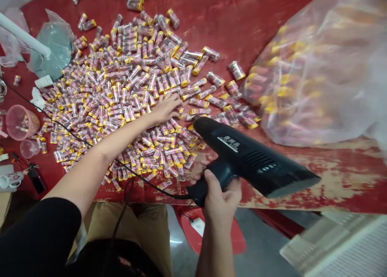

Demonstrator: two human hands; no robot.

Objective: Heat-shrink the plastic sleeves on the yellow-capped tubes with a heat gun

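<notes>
My right hand [222,198] is wrapped round the handle of a dark heat gun [242,146], whose nozzle points left toward the pile. A wide heap of small clear tubes with yellow ends [127,73] covers much of the red table. My left hand [165,108] lies palm down on the right part of this heap, fingers spread and touching tubes. Whether any tube is under its fingertips is hidden. The nozzle is a short way to the right of my left hand, close over a few tubes.
A large translucent bag of tubes [326,79] stands on the right. On the left are a lamp base [56,51], a pink basket [19,122] and a white mug [11,180]. The heat gun's black cord [139,176] crosses the pile. A red stool [238,236] is below the table edge.
</notes>
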